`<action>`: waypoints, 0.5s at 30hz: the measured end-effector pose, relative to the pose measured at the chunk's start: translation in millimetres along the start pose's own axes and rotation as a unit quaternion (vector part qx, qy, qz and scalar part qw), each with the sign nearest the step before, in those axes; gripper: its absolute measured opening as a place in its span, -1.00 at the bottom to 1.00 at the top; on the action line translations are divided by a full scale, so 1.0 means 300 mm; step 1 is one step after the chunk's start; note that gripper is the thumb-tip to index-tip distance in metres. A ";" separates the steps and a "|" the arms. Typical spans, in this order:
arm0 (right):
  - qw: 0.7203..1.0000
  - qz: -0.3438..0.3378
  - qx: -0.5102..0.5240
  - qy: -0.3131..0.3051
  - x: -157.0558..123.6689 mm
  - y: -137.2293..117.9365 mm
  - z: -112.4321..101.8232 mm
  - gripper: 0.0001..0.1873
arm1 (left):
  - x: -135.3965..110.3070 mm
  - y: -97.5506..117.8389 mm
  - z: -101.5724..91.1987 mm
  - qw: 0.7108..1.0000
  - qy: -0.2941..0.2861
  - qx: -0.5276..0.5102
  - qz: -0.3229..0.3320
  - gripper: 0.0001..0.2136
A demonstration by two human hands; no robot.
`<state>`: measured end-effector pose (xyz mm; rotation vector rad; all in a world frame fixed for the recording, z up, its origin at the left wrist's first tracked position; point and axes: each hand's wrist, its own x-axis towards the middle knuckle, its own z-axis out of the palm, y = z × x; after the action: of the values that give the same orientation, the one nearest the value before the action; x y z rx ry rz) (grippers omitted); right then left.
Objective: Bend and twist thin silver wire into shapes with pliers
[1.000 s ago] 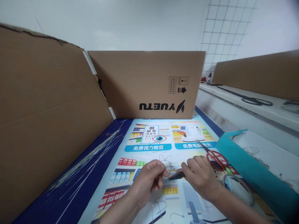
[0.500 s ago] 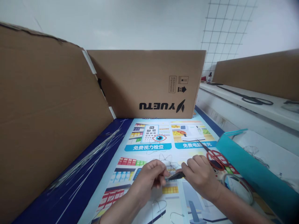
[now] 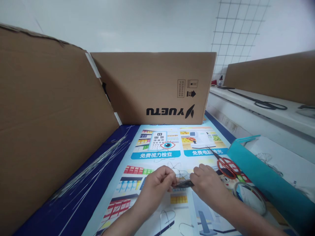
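My right hand (image 3: 206, 182) is closed around a pair of dark pliers (image 3: 184, 184), whose pointed jaws face left. The fingers of my left hand (image 3: 163, 183) pinch a piece of thin wire right at the jaw tips; most of the wire is hidden by the fingers. Just beyond the hands lies a wire bent into flower-like loops (image 3: 178, 172) on the printed sheet. Nearer to me are a heart-like bent wire (image 3: 167, 216) and a curved wire piece (image 3: 185, 226).
Long straight wires (image 3: 91, 177) lie at left beside a cardboard wall (image 3: 49, 114). Another cardboard panel (image 3: 152, 85) stands at the back. To the right are red-handled scissors (image 3: 227, 167), a round coil (image 3: 249, 198) and a teal box (image 3: 265, 173) with wire pieces inside.
The pliers have turned and their jaws now sit closer against my left fingers. My right hand has rotated slightly, and my left fingers have drawn together.
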<state>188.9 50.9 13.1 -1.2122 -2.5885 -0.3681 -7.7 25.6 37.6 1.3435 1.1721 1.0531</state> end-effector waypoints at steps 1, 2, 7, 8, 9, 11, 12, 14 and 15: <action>1.000 0.007 0.005 -0.017 0.000 0.000 0.000 -0.89 | -0.003 0.000 0.000 0.999 0.002 0.030 0.014 -0.85; 0.999 0.013 0.009 -0.032 -0.001 -0.001 -0.001 -0.90 | -0.006 0.000 0.000 0.998 0.003 0.057 0.025 -0.85; 0.996 0.029 0.025 -0.078 0.003 -0.001 -0.011 -0.94 | -0.015 -0.002 -0.003 0.991 -0.003 0.125 0.052 -0.85; 0.996 0.031 0.027 -0.083 0.005 -0.001 -0.013 -0.95 | -0.016 -0.002 -0.003 0.990 -0.002 0.127 0.055 -0.84; 0.995 0.033 0.030 -0.087 0.007 -0.001 -0.015 -0.95 | -0.017 -0.002 -0.003 0.990 0.000 0.128 0.059 -0.84; 0.994 0.035 0.033 -0.095 0.010 -0.001 -0.017 -0.96 | -0.019 -0.002 -0.002 0.990 0.005 0.128 0.062 -0.84; 0.994 0.036 0.034 -0.097 0.012 0.000 -0.017 -0.96 | -0.020 -0.002 -0.001 0.990 0.008 0.126 0.063 -0.84; 0.993 0.037 0.038 -0.102 0.014 0.001 -0.017 -0.96 | -0.021 -0.003 0.000 0.990 0.012 0.125 0.063 -0.85; 0.993 0.037 0.041 -0.105 0.014 0.002 -0.017 -0.97 | -0.021 -0.003 0.001 0.990 0.013 0.125 0.063 -0.85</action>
<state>187.3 52.7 19.4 -1.3801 -2.6920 -0.1245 -8.4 19.4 36.8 1.6207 1.2859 1.0407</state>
